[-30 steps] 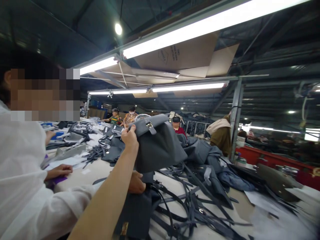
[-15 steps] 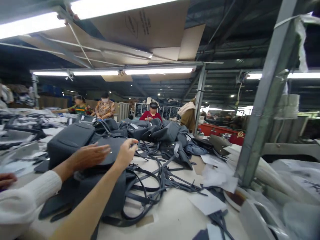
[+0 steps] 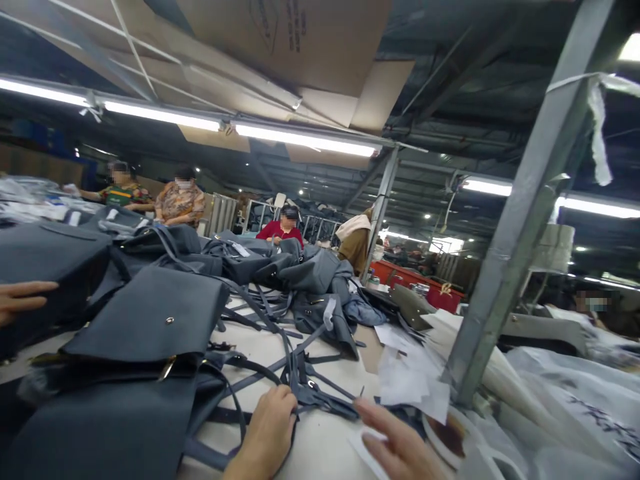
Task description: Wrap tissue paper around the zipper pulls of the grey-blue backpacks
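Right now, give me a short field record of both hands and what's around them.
Left hand: curled at dark straps; firm hold unclear
Right hand: open, nothing visibly held, near white papers
Nearest bag: dark flap bag, left of both hands
Co-worker's hand: left edge, by another dark bag

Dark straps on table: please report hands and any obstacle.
Left hand curled at dark straps, grip unclear. Right hand open, near white paper. Straps crossed, bag at left.

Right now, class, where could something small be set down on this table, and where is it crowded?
Bare tabletop lies between the left hand and the sheet by the right hand, below the straps. Dark bags crowd the left, papers the right.
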`<act>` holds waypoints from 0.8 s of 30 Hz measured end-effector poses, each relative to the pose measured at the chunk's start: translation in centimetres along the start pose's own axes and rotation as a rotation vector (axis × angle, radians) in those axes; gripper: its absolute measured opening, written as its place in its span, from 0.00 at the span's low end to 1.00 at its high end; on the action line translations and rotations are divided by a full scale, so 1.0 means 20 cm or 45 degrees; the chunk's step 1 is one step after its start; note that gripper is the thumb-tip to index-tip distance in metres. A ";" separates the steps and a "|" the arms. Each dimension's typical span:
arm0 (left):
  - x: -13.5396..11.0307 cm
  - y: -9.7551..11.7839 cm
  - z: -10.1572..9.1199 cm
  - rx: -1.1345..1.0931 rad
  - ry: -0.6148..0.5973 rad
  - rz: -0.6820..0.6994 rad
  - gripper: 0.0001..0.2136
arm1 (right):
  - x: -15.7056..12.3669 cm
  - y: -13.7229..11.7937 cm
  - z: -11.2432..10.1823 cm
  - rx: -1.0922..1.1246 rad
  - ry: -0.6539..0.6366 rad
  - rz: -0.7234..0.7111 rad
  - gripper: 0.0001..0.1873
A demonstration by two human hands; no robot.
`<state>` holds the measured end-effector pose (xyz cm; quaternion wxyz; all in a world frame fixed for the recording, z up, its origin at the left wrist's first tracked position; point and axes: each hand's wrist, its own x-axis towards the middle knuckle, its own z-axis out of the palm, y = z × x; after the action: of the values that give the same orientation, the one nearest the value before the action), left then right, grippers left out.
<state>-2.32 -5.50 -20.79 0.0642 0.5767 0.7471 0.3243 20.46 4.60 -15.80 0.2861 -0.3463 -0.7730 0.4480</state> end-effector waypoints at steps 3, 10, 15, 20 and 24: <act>0.04 -0.03 0.04 -0.009 -0.026 0.039 0.12 | 0.51 -0.05 0.05 0.124 0.217 0.099 0.28; 0.18 -0.26 0.38 0.275 -0.032 0.168 0.09 | 1.22 -0.04 0.32 0.261 0.277 0.193 0.37; 0.19 -0.27 0.39 0.246 -0.052 0.217 0.09 | 1.30 -0.31 0.15 0.338 0.205 0.020 0.13; 0.13 -0.12 0.14 0.079 -0.083 0.112 0.10 | 1.14 -0.85 -0.07 0.411 0.105 -0.216 0.13; 0.04 -0.03 -0.02 -0.080 0.136 0.095 0.14 | 0.85 -1.12 -0.18 0.403 0.075 -0.337 0.14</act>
<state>-3.24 -4.91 -20.58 0.0301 0.5836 0.7170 0.3799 6.82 11.71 7.98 0.4157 -0.2053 -0.7230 0.5122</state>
